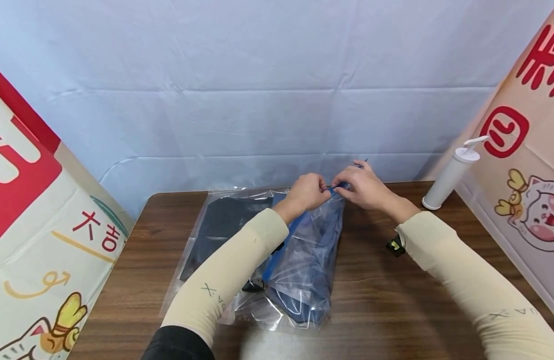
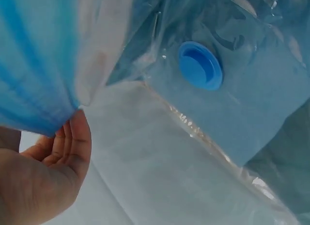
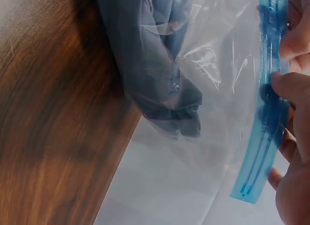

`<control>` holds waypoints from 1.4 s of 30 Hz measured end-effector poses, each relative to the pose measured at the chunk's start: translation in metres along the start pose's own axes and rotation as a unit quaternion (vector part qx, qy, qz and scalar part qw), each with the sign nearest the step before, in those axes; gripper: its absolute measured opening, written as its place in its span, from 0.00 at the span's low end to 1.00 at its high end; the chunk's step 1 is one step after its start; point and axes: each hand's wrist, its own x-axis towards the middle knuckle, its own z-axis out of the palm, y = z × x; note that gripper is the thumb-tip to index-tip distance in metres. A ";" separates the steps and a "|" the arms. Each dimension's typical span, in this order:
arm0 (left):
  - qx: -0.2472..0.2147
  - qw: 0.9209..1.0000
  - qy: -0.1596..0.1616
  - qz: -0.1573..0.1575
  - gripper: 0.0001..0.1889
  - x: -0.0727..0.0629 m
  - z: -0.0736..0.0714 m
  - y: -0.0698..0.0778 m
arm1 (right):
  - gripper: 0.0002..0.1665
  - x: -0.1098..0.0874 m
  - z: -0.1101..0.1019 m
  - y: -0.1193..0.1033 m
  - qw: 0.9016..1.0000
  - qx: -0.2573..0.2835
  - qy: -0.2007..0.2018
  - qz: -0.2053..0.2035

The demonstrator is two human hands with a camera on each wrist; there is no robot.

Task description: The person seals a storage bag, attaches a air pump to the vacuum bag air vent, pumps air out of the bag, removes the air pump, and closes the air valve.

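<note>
A clear plastic storage bag (image 1: 319,240) with a blue zip strip (image 1: 277,260) lies on the table. Folded blue cloth (image 1: 299,302) shows through its right part, dark cloth (image 1: 222,215) through plastic on the left. Near the strip's far end, my left hand (image 1: 309,191) pinches it between curled fingers. Close beside it, my right hand (image 1: 360,186) grips the same strip with thumb and fingers, the strip's end (image 3: 249,186) sticking out past it. A round blue valve (image 2: 201,67) sits on the plastic in the left wrist view.
At the back right of the brown wooden table (image 1: 371,300) stands a white hand pump (image 1: 452,175), upright. A pale cloth backdrop (image 1: 258,115) hangs behind, with printed panels on the left (image 1: 33,200) and right (image 1: 533,150).
</note>
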 end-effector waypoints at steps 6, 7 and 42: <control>-0.004 1.000 -0.010 0.003 0.12 0.000 -0.002 0.001 | 0.09 0.002 -0.006 0.001 1.000 0.003 -0.029 0.010; 0.002 1.000 -0.012 0.002 0.12 0.001 -0.002 0.002 | 0.10 0.003 -0.007 0.002 0.999 0.003 -0.036 0.014; 0.051 0.997 0.051 0.001 0.10 0.004 0.012 0.010 | 0.09 0.005 -0.002 -0.001 0.997 -0.078 -0.004 0.022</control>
